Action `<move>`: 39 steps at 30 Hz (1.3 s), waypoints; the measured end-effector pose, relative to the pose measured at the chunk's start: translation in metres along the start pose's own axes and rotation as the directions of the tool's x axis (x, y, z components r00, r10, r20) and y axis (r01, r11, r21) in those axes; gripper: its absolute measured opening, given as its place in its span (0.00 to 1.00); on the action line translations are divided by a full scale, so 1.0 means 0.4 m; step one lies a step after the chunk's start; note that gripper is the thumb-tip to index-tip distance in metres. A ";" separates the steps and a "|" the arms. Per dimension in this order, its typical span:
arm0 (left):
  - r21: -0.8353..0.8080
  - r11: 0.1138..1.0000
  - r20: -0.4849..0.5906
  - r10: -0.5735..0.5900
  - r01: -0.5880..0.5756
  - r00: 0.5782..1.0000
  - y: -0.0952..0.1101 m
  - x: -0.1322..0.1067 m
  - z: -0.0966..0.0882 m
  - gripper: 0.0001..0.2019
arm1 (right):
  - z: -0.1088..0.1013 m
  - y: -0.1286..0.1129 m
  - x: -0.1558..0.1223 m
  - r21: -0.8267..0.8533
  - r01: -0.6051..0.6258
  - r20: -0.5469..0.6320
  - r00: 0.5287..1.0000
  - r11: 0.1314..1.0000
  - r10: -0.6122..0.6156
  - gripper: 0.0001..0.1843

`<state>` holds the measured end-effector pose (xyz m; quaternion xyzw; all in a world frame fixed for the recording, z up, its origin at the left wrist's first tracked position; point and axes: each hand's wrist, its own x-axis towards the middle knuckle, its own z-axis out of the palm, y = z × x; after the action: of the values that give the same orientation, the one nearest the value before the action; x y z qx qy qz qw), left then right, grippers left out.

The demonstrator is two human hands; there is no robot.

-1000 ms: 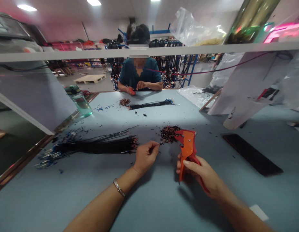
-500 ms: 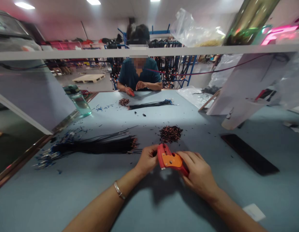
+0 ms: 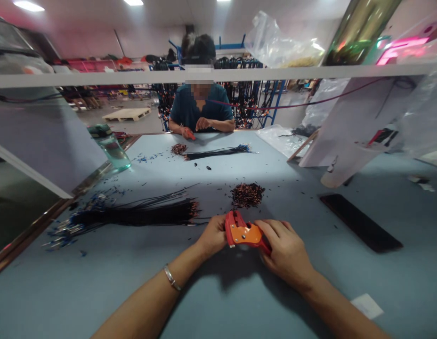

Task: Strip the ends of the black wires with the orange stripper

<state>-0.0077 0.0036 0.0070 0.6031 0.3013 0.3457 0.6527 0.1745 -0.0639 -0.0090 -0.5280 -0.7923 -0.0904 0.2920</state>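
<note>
My right hand (image 3: 284,252) is wrapped round the handles of a red and orange wire-stripping tool (image 3: 242,232), held low over the blue table with its jaws pointing left. My left hand (image 3: 212,235) is closed in a pinch right at the jaws; what it pinches is too small to make out. A thin black wire runs from that spot left toward a bundle of black wires (image 3: 133,214) with blue ends. A small heap of copper-coloured bits (image 3: 247,194) lies just beyond the tool.
Across the blue table (image 3: 218,169) a person in a dark top works with a second wire bundle (image 3: 218,152). A green-lidded jar (image 3: 110,148) stands at the left, a black flat object (image 3: 360,221) at the right, white boards and plastic bags at far right.
My right hand swung the tool down from beside the copper heap and brought its jaws to my left hand's fingers. Over the last half second both hands shifted slightly left.
</note>
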 end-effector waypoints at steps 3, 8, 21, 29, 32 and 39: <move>-0.025 1.000 0.024 -0.016 0.016 1.000 -0.004 0.001 -0.002 0.12 | 0.003 0.002 -0.001 0.004 0.003 -0.011 1.000 1.000 -0.003 0.21; -0.031 0.999 0.070 -0.024 0.026 0.997 -0.003 0.001 -0.007 0.12 | -0.002 -0.001 0.002 0.018 -0.001 -0.006 1.000 1.000 0.001 0.21; 0.045 0.999 0.121 -0.003 -0.002 0.993 -0.007 0.001 -0.011 0.15 | 0.002 -0.007 -0.004 -0.051 -0.009 0.021 1.000 0.999 0.010 0.14; 0.020 1.000 0.131 0.021 -0.024 0.991 -0.015 0.003 -0.011 0.13 | 0.000 -0.012 -0.005 -0.109 -0.006 0.013 1.000 0.994 0.007 0.09; 0.014 1.000 0.125 0.009 -0.011 0.992 -0.010 0.003 -0.009 0.15 | -0.001 -0.012 -0.006 -0.136 -0.004 0.015 1.000 0.991 0.006 0.09; 0.061 0.997 0.120 0.031 -0.039 0.992 -0.025 0.008 -0.020 0.25 | 0.006 -0.005 -0.011 -0.113 -0.039 0.037 0.998 0.993 0.044 0.06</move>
<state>-0.0114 0.0105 -0.0035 0.6482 0.2622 0.3108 0.6438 0.1732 -0.0673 -0.0130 -0.5616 -0.7804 -0.1185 0.2481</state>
